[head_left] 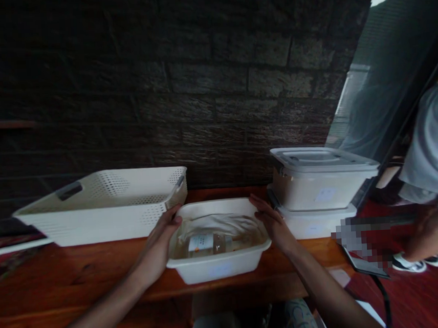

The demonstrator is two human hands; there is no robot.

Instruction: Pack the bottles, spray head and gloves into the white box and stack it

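A white plastic tub (219,268) sits near the front edge of the wooden table, slightly tilted in view. My left hand (167,230) grips its left rim, and my right hand (271,220) has hold of the right rim near the back corner. Inside the tub lie a folded whitish cloth (225,223) and a clear plastic bottle (208,243) with a white label, lying on its side. A pale label is stuck on the tub's front wall; its writing is too small to read.
A large white perforated basket (108,223) stands on the wooden table (88,268) to the left. Two stacked lidded storage boxes (321,188) stand right. Behind rises a dark brick wall (215,95). A person (429,153) is at the far right.
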